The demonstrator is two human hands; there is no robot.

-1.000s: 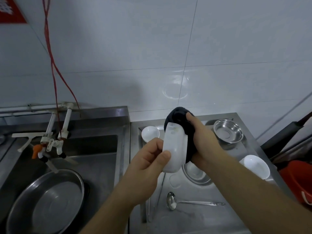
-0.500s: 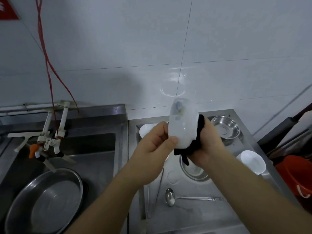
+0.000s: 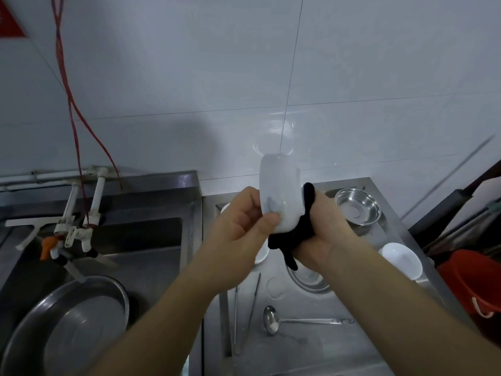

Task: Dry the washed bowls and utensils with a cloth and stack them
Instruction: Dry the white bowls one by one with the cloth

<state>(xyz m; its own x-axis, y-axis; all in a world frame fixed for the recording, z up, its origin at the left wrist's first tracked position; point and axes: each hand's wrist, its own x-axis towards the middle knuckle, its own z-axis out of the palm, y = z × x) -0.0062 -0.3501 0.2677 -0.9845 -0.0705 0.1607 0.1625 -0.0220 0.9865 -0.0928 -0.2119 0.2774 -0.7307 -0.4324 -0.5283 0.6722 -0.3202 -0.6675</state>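
A white bowl [image 3: 280, 196] is held on edge in the air above the steel bench [image 3: 320, 346], in front of the tiled wall. It is pinched at its lower rim by the left hand [image 3: 241, 234], thumb on the near face and fingers curled behind. A black cloth [image 3: 292, 240] is bunched in the right hand [image 3: 325, 234], whose fingers are closed round it, and it is pressed against the far side of the bowl; a tail of cloth hangs below the bowl. The step in hand is judged to be the drying of this bowl, with the outside or the rim being wiped; how dry the bowl already is cannot be told. Below the bowl a steel bowl [image 3: 309, 280] is partly hidden by the right forearm. To the right of the held bowl lie a second steel bowl [image 3: 357, 207] and, nearer, another white bowl [image 3: 401, 260]. A small white dish [image 3: 261, 253] is half hidden under the left hand. Nearer than the held bowl a ladle [image 3: 298, 321] and thin metal tongs [image 3: 246, 313] lie flat on the bench. No stack is seen yet, so most of the task is judged to remain. For the next move, the bowl is probably to be turned against the cloth until wiped all round, then set down on the bench as the base of a stack.
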